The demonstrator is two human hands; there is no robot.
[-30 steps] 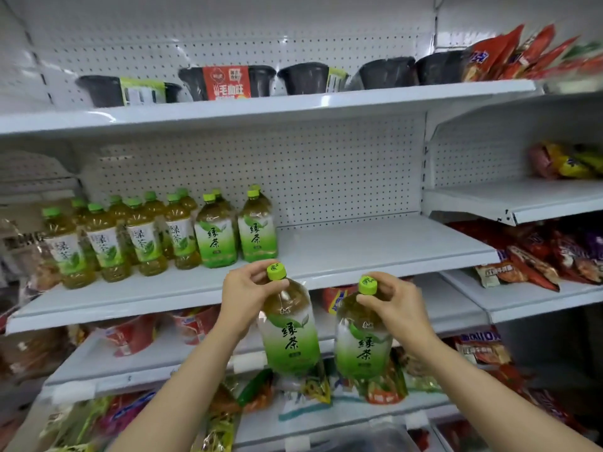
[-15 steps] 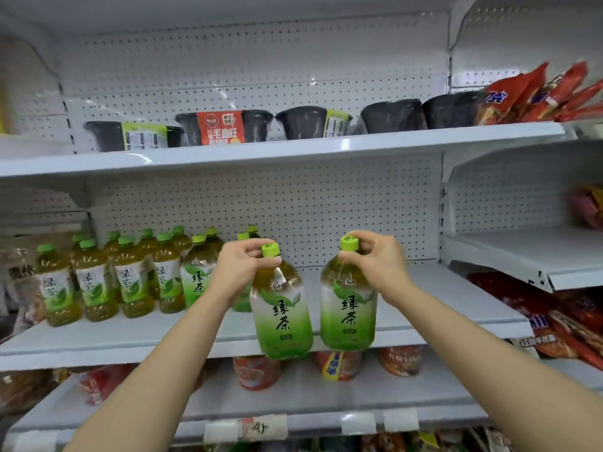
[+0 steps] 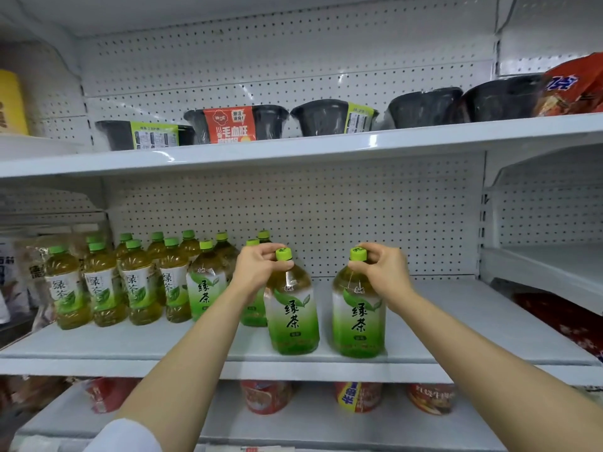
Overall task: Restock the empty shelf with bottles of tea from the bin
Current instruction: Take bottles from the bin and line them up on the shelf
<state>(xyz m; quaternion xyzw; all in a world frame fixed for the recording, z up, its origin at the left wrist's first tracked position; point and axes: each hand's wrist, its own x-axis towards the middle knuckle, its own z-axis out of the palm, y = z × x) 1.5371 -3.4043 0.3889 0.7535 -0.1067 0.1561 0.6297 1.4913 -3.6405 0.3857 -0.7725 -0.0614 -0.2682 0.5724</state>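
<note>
- Two bottles, upright, near the shelf's (image 3: pixel 130 344) front edge, just apart.
- Left hand (image 3: pixel 257 267) pinches the green cap of the left bottle (image 3: pixel 292 316); fingers curled round the cap.
- Right hand (image 3: pixel 380 269) grips the cap of the right bottle (image 3: pixel 358 321) the same way.
- Both bottle bases look seated on the shelf; can't confirm full contact.
- Stocked row (image 3: pixel 130 282) of tea bottles stands left and farther back; shelf to the right is bare.
- Black bowls (image 3: pixel 321 117) on the shelf above.
</note>
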